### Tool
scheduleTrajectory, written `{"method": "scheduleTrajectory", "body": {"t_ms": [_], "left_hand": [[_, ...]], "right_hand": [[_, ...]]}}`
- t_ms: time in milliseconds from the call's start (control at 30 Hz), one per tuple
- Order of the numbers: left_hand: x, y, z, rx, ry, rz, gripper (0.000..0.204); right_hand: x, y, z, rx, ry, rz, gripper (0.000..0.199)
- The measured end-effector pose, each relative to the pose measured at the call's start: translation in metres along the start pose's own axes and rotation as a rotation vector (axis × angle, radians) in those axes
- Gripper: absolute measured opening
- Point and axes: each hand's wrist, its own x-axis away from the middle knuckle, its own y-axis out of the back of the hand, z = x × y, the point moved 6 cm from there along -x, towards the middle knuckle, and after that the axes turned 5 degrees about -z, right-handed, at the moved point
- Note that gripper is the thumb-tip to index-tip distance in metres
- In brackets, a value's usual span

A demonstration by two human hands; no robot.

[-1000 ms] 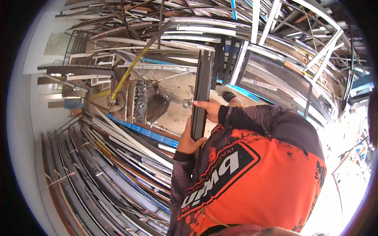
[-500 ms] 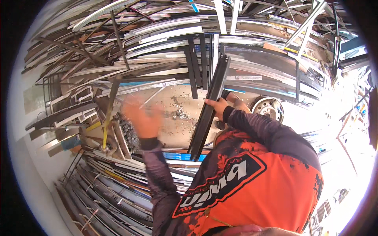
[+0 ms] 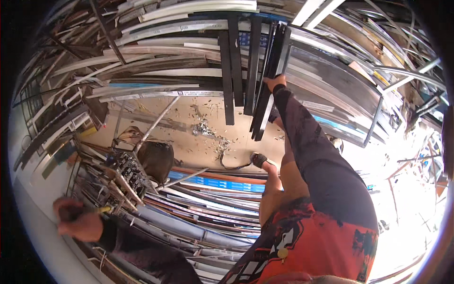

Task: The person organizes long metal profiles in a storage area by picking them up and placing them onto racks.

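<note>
My right hand (image 3: 275, 83) is wrapped around a long black metal profile (image 3: 265, 110). The profile stands nearly upright in the picture, beside several other black profiles (image 3: 236, 71) that lean on the stack at the far side. Out to the lower left, my left hand (image 3: 79, 221) is smeared by motion. Its fingers look bent, but I cannot make out whether anything is in them. A short yellow piece (image 3: 104, 209) shows right beside that hand; whether they touch is unclear.
Long metal strips (image 3: 156, 71) are stacked along the far side, with more (image 3: 203, 227) on the near side. Metal scraps (image 3: 204, 128) litter the tan floor (image 3: 189, 111). A frame with a dark seat-like pad (image 3: 157, 161) stands left; a glass panel (image 3: 331, 90) leans at right.
My left hand has swung from above the floor to the lower left. My right hand has carried the black profile away from me, to beside the leaning ones.
</note>
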Motion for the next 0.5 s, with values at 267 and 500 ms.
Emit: {"method": "scheduleTrajectory", "body": {"t_ms": [267, 500], "left_hand": [[-0.031, 0.006, 0.016, -0.048, -0.021, -0.025, 0.063], [-0.028, -0.032, -0.008, 0.077, -0.233, -0.176, 0.067]], "right_hand": [[-0.022, -0.068, 0.030, 0.160, -0.139, -0.112, 0.083], [0.042, -0.097, 0.122, 0.173, 0.778, -0.196, 0.074]]}}
